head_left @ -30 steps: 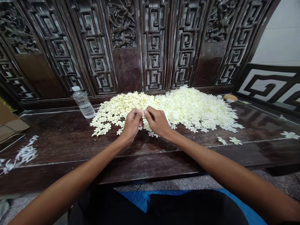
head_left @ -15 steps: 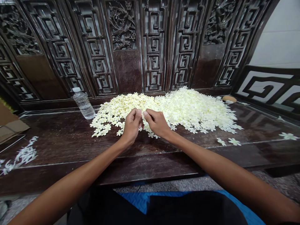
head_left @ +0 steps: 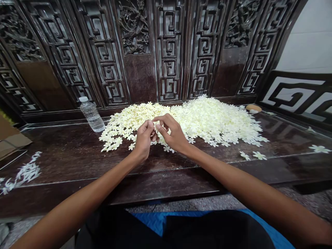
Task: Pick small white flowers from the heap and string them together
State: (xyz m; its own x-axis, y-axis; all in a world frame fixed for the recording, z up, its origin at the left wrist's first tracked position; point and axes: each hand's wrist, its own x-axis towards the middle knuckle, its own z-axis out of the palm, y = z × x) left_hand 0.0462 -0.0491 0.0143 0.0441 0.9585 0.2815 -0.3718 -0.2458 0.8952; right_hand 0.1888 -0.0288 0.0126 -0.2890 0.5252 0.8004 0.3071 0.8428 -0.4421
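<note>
Both my hands are together over the front edge of a large heap of small cream-white flowers, lying on a dark polished wooden surface. My left hand is curled with its fingertips pinched together, and what they hold is hidden. My right hand is just beside it, with forefinger and thumb spread apart. A pale bit of flower shows between the hands, too small to make out clearly. Loose flowers lie under both hands.
A plastic water bottle stands left of the heap, before a carved dark lattice panel. A white flower strand and cardboard lie far left. Loose flowers and a round tan object lie right.
My right hand has opened, its forefinger lifting and spreading from the thumb. The two hands were closer together before. The view has shifted very slightly.
</note>
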